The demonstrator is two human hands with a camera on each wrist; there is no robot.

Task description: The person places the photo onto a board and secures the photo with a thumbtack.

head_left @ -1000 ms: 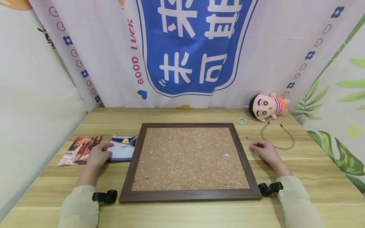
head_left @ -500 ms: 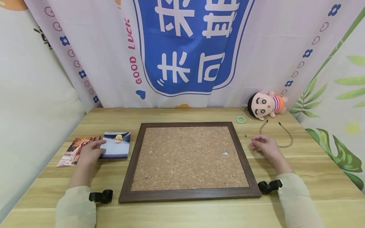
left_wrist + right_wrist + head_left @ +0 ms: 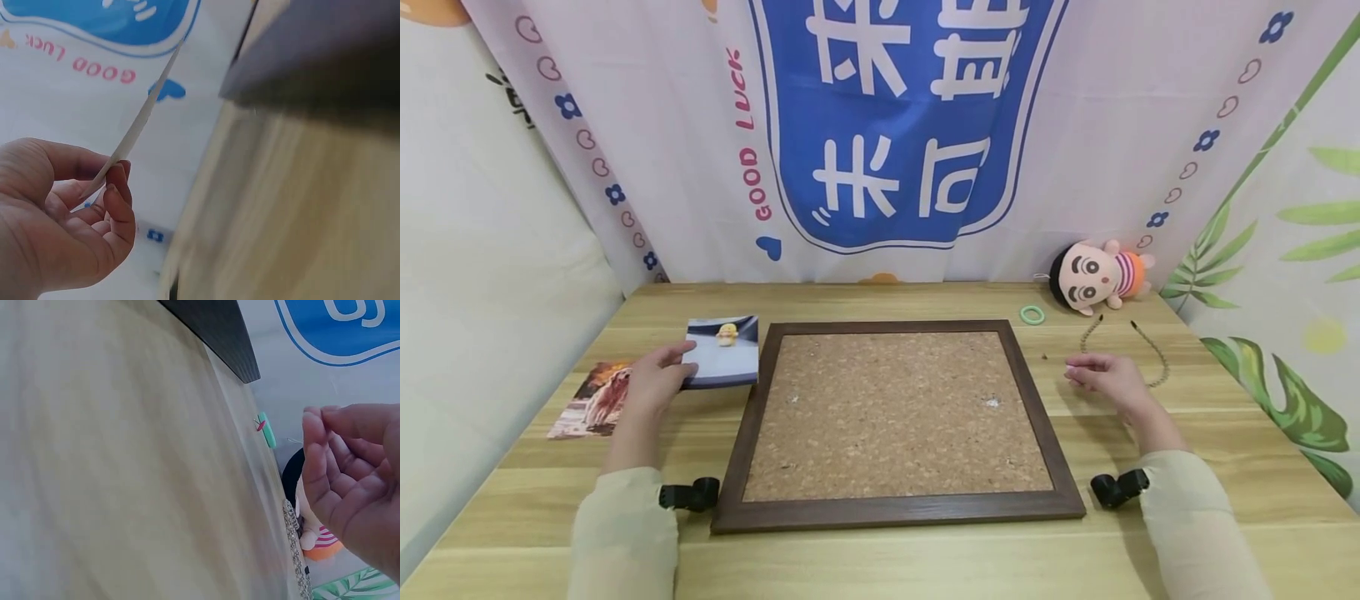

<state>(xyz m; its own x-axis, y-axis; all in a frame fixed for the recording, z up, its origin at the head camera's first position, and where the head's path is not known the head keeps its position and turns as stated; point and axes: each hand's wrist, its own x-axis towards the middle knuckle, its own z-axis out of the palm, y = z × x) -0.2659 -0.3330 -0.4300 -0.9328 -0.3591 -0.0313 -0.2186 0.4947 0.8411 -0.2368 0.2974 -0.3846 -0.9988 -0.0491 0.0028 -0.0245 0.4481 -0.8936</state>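
My left hand (image 3: pixel 655 377) pinches a photo (image 3: pixel 722 358) of a small yellow toy by its left edge. The photo is raised, beside the left side of a framed cork board (image 3: pixel 895 417). Seen edge-on in the left wrist view, the photo (image 3: pixel 139 130) sits between thumb and fingers. A second photo (image 3: pixel 597 408), of a dog, lies partly behind the left hand. My right hand (image 3: pixel 1108 383) is right of the board, thumb and fingertips together on a small pink thing, mostly hidden. A red thumbtack (image 3: pixel 260 425) lies on the table near the right hand.
A green ring (image 3: pixel 1032 315) lies behind the board's right corner. Farther right are a plush doll (image 3: pixel 1093 277) and a thin beaded headband (image 3: pixel 1159 354), partly hidden by the right hand. A printed curtain (image 3: pixel 700 167) hangs behind the wooden table (image 3: pixel 880 554).
My left hand has lifted the toy photo off the table and moved it up and toward the board. The right hand has risen slightly and shifted right.
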